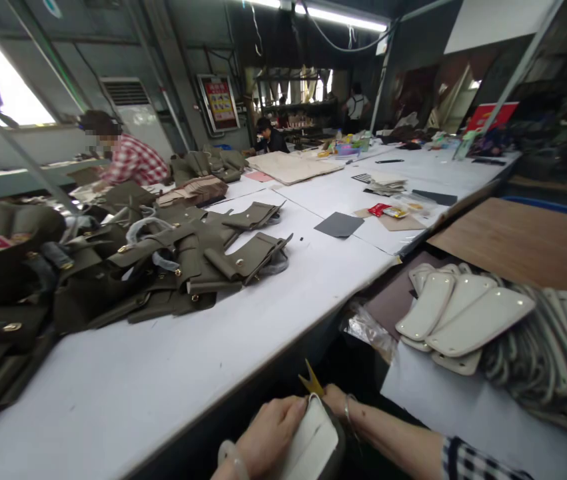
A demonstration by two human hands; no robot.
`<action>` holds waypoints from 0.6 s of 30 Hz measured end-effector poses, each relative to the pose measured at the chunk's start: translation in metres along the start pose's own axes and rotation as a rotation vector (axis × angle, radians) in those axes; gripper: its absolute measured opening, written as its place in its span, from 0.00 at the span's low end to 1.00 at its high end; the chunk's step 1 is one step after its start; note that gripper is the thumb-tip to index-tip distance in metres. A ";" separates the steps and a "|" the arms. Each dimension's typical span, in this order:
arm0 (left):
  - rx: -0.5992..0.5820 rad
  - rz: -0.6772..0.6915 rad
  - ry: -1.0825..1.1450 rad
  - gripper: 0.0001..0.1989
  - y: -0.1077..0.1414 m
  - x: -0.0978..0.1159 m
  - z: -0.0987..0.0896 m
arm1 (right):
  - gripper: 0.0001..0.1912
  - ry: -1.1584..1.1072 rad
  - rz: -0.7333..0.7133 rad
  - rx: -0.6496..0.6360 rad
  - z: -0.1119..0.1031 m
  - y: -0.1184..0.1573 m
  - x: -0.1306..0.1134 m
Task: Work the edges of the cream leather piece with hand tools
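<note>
Long white desk (173, 373) runs ahead, front edge just beyond hands; wide bare strip there, open room

Olive bag parts (178, 260) heaped left, well apart from work

Cream panels (468, 320) stacked right, near edge, liable to slide if bumped

Cream piece (313, 440) low, below desk edge; left hand (268, 433) closed round it

Right hand (336, 400) mostly hidden, grip unclear; yellow scissors (312, 381) point up between hands, nick risk to fingers or piece
</note>
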State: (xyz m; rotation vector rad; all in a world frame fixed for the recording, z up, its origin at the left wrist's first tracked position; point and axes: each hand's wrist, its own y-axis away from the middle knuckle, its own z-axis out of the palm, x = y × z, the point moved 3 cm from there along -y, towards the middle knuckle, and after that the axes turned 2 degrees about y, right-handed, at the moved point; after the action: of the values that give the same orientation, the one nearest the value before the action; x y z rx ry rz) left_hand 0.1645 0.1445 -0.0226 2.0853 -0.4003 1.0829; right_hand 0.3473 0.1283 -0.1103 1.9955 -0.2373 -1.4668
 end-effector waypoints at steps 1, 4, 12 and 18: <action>0.008 -0.001 0.004 0.28 0.000 -0.001 0.000 | 0.23 0.030 0.030 0.011 -0.010 -0.003 0.001; 0.025 0.002 0.013 0.28 -0.002 -0.004 0.000 | 0.32 0.076 0.108 -0.027 -0.050 0.008 0.001; 0.011 -0.002 0.051 0.27 -0.003 -0.002 -0.002 | 0.33 0.564 0.069 -0.534 -0.079 0.024 -0.039; 0.050 0.052 0.080 0.24 -0.003 0.003 -0.005 | 0.25 1.011 -0.415 0.034 -0.072 -0.002 -0.091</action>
State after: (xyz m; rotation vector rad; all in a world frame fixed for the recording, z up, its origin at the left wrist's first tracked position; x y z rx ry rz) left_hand 0.1651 0.1502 -0.0198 2.0778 -0.3937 1.2137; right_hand 0.3797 0.2028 -0.0277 2.6350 0.6108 -0.4872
